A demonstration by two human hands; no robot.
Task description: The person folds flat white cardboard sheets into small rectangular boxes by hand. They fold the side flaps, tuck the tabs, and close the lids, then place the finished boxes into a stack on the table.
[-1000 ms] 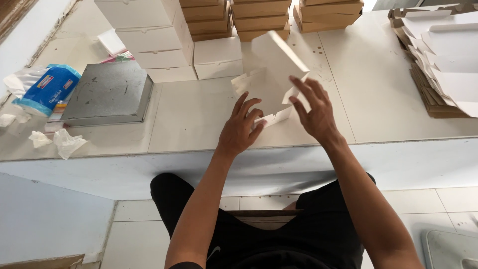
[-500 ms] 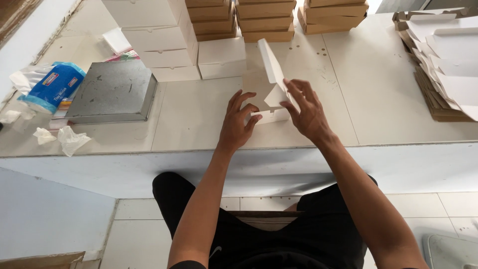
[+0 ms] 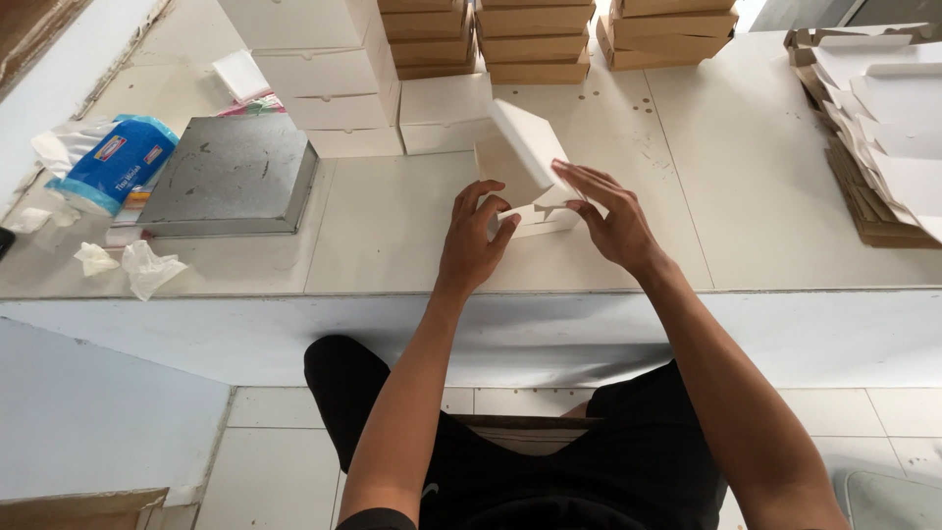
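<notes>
Head view: two bare hands fold a white cardboard box [image 3: 525, 177] at the centre of the frame.

Left hand [image 3: 471, 240] curls its fingers against the box's low front flap; right hand [image 3: 613, 221] lays flat fingers on the raised lid, both pressing rather than clenched. The box rests on the white table [image 3: 785, 196]. Finished white boxes [image 3: 324, 69] stack upper left, brown box stacks [image 3: 535, 39] along the top, flat blanks [image 3: 883, 128] at right, a grey metal tray [image 3: 231, 177] and blue packet [image 3: 113, 162] at left.
</notes>
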